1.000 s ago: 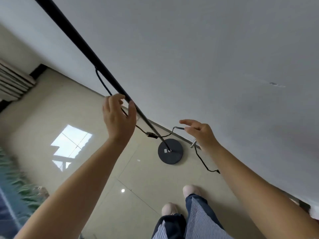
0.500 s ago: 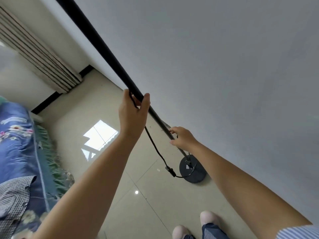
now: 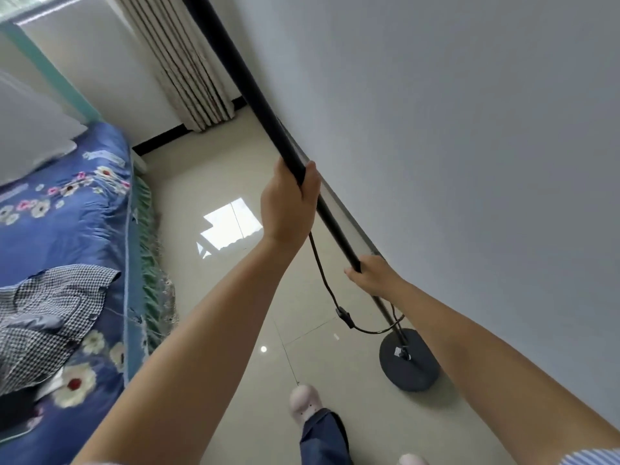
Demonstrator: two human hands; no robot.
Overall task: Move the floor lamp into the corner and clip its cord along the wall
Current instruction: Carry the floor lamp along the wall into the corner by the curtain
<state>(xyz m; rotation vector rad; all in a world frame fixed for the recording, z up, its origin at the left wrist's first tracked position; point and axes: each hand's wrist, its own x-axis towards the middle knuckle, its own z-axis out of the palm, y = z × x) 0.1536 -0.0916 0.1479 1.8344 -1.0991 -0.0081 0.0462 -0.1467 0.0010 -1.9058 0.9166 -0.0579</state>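
Note:
The floor lamp's black pole point(image 3: 241, 82) runs from the top of the view down to a round black base point(image 3: 411, 362) beside the grey wall point(image 3: 469, 146). My left hand point(image 3: 288, 203) is wrapped around the pole at mid height. Lower down, my right hand point(image 3: 375, 275) grips the same pole. The black cord point(image 3: 323, 280) hangs from under my left hand, passes an inline switch point(image 3: 345, 317) and loops to the foot of the pole. The lamp head is out of view.
A bed with a blue floral cover point(image 3: 70, 250) fills the left side. A striped curtain point(image 3: 188, 65) hangs in the far corner. Glossy beige floor tiles point(image 3: 208, 182) lie between bed and wall. My feet in pale slippers point(image 3: 305, 402) stand near the base.
Both hands went from reaching near the cord and pole to gripping the pole. The view has swung up and left, bringing the bed and curtain corner into sight.

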